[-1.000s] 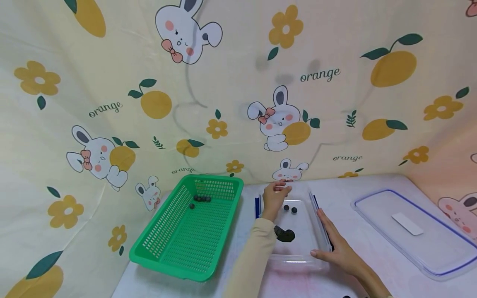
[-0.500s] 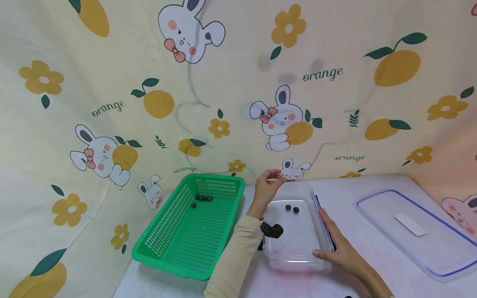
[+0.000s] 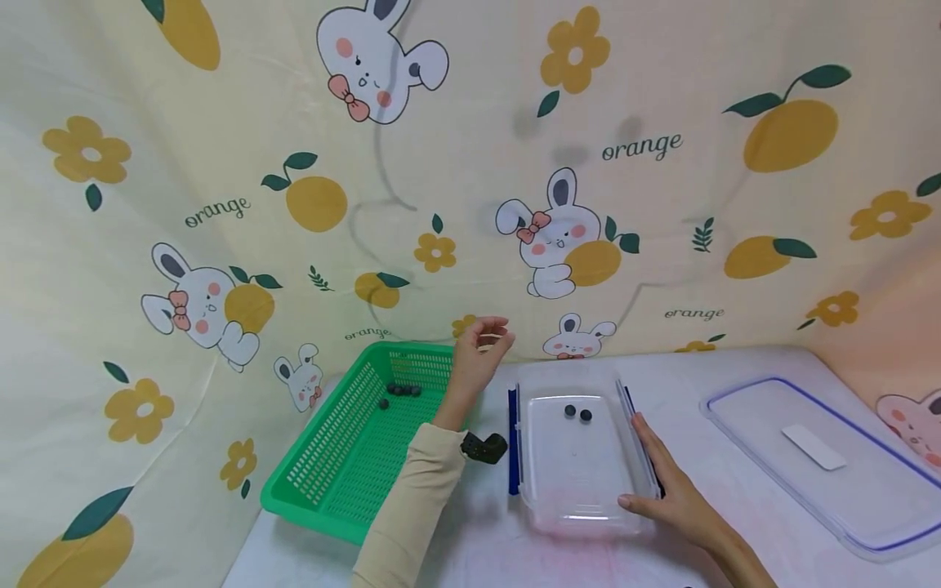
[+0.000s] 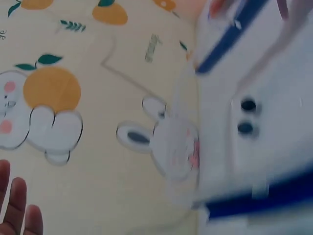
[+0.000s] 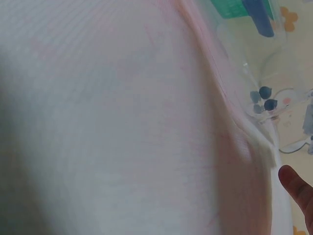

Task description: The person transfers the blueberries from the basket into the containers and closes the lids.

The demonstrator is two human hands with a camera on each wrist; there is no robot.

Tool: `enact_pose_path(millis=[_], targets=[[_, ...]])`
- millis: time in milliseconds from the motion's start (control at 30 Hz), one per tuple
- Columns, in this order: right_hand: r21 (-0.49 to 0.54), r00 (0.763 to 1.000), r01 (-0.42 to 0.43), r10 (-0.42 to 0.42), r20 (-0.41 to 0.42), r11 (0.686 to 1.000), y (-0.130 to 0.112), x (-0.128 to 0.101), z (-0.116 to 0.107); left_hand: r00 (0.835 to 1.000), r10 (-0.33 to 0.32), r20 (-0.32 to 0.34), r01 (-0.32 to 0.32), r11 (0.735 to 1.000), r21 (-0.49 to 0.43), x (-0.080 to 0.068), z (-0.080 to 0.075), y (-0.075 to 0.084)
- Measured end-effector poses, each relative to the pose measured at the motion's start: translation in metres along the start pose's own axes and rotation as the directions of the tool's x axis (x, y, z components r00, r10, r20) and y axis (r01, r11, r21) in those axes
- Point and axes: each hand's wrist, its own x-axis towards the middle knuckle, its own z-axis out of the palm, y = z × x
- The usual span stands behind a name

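Leftmost, the green basket (image 3: 367, 441) runs its long axis from 7 toward 1 o'clock and holds about five dark balls (image 3: 400, 391) near its far end. Above its far right corner, the left hand (image 3: 478, 351) is raised, fingertips drawn together; whether they pinch a ball I cannot tell. At its 4 o'clock the clear container (image 3: 581, 457) lies lengthwise toward 12, two balls (image 3: 577, 413) inside. The right hand (image 3: 672, 490) rests flat, fingers straight, against its right edge. The lid (image 3: 823, 457) lies well apart, rightmost.

What is pinched in the left hand (image 3: 478, 347) is too small to be identified. The clear lid (image 3: 823, 457) is cut off at the right edge.
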Motion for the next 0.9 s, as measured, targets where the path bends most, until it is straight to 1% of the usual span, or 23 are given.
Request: enact_pose_path(millis=[100,200,267,433,600,733,800,900], targets=[[0.0,1.0,-0.003,0.003,-0.001,1.0,-0.001,0.0,0.001,0.999,0.032,-0.022,-0.031,0.999,0.032,0.002,-0.019,-0.002],[-0.003,1.0,0.005,-0.005,-0.006,1.0,-0.002,0.0,0.001,0.998,0.034,-0.061,-0.031,0.998,0.058,0.004,-0.038,-0.006],[-0.002,1.0,0.012,-0.012,-0.008,1.0,-0.002,0.0,0.001,0.994,0.037,-0.102,-0.03,0.997,0.072,0.004,-0.05,-0.009],[0.009,1.0,0.017,-0.017,-0.007,1.0,-0.001,-0.001,0.001,0.98,0.021,-0.199,0.003,0.993,0.12,0.003,-0.079,-0.017],[0.015,1.0,0.014,-0.014,-0.006,1.0,0.001,-0.001,0.001,0.963,0.012,-0.27,0.04,0.982,0.187,0.004,-0.103,-0.034],[0.017,1.0,0.0,0.0,-0.003,1.0,0.002,-0.001,0.001,0.939,-0.01,-0.344,0.089,0.973,0.213,0.004,-0.117,-0.053],[0.016,1.0,-0.004,0.004,-0.002,1.0,0.002,-0.001,0.001,0.922,-0.027,-0.387,0.119,0.969,0.215,0.003,-0.122,-0.061],[0.013,1.0,0.005,-0.005,-0.003,1.0,0.002,-0.001,0.001,0.892,-0.074,-0.446,0.175,0.966,0.19,0.0,-0.129,-0.071]])
